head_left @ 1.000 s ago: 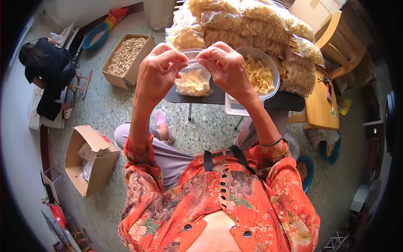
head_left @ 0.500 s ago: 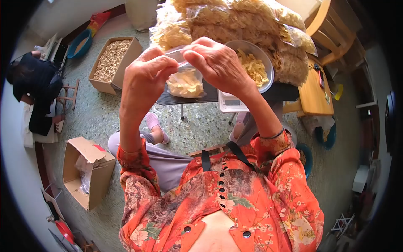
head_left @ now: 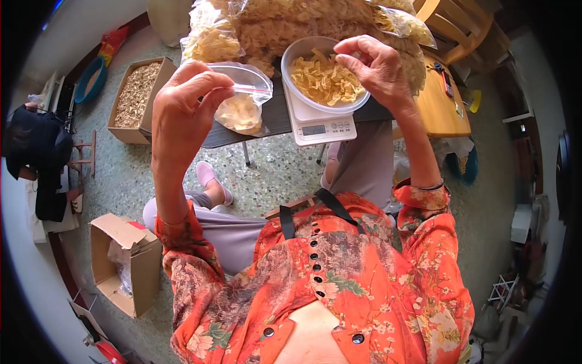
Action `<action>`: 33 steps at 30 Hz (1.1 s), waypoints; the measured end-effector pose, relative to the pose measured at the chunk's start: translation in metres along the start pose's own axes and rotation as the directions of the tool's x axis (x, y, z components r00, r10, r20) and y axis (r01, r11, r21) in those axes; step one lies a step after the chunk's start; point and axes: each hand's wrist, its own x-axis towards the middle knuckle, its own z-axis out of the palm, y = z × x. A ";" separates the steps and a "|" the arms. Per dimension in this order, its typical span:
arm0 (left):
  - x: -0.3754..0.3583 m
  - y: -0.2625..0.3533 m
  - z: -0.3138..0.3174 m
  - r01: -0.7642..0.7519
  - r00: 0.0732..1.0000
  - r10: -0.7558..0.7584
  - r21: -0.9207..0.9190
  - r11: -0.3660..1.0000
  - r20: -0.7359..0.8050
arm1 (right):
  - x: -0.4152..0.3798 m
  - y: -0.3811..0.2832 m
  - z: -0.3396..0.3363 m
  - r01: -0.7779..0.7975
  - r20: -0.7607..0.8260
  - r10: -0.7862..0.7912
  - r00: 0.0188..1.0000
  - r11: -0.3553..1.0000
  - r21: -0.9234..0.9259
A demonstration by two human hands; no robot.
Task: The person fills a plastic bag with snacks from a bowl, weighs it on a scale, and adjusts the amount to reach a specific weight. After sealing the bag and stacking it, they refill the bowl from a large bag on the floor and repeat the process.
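Observation:
Pinched in my left hand is the top edge of a clear zip bag that stands open at the top, with pale yellow dried pieces at its bottom. My right hand is over the right rim of a round clear bowl, thumb and forefinger apart, and I see nothing between them. Yellow dried strips partly fill the bowl. It sits on a white digital scale at the edge of a dark table.
Filled bags are piled behind the bowl. A wooden chair and a stool stand right. On the floor at left are a box of dried pieces and an open carton. Another person sits far left.
My right hand has let go of the bag and moved right to the bowl. My left hand still holds the bag, whose mouth is wider. The view has shifted, showing more of the scale.

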 end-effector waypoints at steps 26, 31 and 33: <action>0.003 0.023 0.015 0.069 0.978 -0.085 -0.086 0.994 -0.190 | -0.002 0.034 0.017 0.307 0.378 -0.168 0.910 0.888 -0.343; 0.003 0.021 0.019 0.085 0.979 -0.097 -0.073 0.994 -0.177 | 0.006 0.038 0.011 -0.003 0.243 0.003 0.970 1.000 -0.002; 0.003 0.019 0.020 0.078 0.983 -0.081 -0.030 0.997 -0.165 | 0.007 0.044 0.015 -0.100 0.211 0.076 0.974 0.989 0.106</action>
